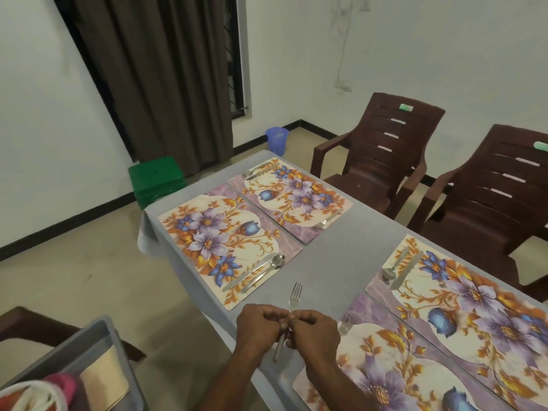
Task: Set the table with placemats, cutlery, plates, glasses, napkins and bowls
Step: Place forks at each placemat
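Both hands meet over the near edge of the grey table [341, 250]. My right hand [314, 329] pinches a steel fork [295, 296] with its tines pointing away. My left hand [258, 326] curls round the handle of another piece of cutlery [278, 348] that hangs below it; which kind I cannot tell. Four floral placemats lie on the table. The near left mat [219, 247] carries a knife and spoon [261, 271]. The far left mat [292, 197] and the far right mat [462, 298] hold cutlery too. A fork [345, 326] lies on the near right mat [394, 366].
Two brown plastic chairs [382, 155] [489, 197] stand along the far side. A grey bin [89, 360] with cloths and a board sits at the lower left. A green stool [157, 179] and a blue jug [277, 140] stand on the floor by the curtain.
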